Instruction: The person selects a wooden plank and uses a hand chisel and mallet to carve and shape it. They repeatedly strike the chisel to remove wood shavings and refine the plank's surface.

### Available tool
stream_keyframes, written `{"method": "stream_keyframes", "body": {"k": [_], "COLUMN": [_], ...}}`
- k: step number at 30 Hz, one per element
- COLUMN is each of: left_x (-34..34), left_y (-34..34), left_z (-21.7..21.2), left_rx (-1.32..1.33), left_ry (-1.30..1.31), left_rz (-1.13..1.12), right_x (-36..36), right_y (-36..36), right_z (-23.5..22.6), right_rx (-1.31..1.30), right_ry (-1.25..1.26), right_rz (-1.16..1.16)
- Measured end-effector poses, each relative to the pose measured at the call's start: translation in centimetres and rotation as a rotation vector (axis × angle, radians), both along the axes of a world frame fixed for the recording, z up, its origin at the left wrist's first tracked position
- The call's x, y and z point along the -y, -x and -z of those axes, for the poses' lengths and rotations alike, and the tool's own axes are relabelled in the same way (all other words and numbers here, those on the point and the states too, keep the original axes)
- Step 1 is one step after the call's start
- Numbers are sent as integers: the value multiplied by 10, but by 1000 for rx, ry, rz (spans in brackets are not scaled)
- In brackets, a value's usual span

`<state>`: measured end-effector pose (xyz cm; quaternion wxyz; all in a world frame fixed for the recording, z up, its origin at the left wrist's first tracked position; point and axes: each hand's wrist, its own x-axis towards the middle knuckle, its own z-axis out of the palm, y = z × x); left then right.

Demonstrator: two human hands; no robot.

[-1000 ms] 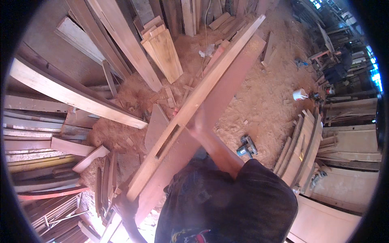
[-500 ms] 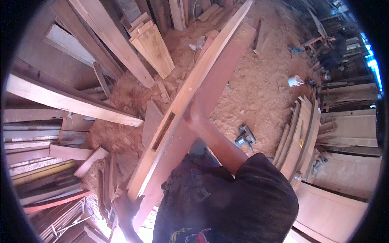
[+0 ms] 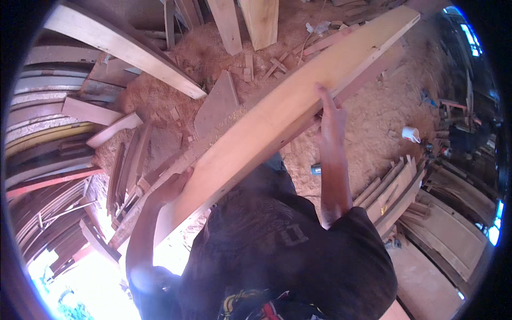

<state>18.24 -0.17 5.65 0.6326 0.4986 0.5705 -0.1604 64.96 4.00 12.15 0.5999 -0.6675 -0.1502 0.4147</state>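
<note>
A long, thick wooden board [image 3: 256, 130] lies slantwise across my front, its pale broad face upward. It runs from near my left side to the far right. My left hand [image 3: 176, 185] grips its near end, fingers over the edge. Farther along, my right hand [image 3: 332, 109] clasps the right-hand edge, with a finger on the upper face and the rest wrapped beneath. Under the board shows part of a reddish-brown bench top [image 3: 232, 120] sprinkled with sawdust. A few small dark holes mark the board's side edge.
Wood shavings cover the floor [image 3: 368, 138]. Stacked timber [image 3: 48, 114] fills the left, where a pale beam [image 3: 128, 50] juts inward. On the right stand a white bucket [image 3: 410, 134], leaning planks [image 3: 394, 186] and panels [image 3: 448, 218]. A blue tool [image 3: 316, 169] lies partly hidden behind my right forearm.
The board has been turned from its slotted narrow edge to its broad face. My right hand has moved farther along it, and my left hand now grips the near end higher up in view.
</note>
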Motion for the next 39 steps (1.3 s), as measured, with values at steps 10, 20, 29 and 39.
{"method": "stream_keyframes", "body": {"k": [10, 20, 29, 39], "left_x": [16, -3, 26, 51], "left_y": [-31, -27, -47, -58], "left_z": [12, 9, 0, -4], "left_rx": [240, 96, 104, 106], "left_ry": [343, 393, 462, 331], "left_rz": [-65, 95, 70, 15], "right_x": [20, 0, -78, -123], "right_y": [-27, -38, -34, 95], "right_z": [17, -51, -24, 73], "right_rx": [185, 1572, 581, 849], "right_ry": [234, 64, 154, 366], "right_rz": [-252, -1246, -1877, -2040]}}
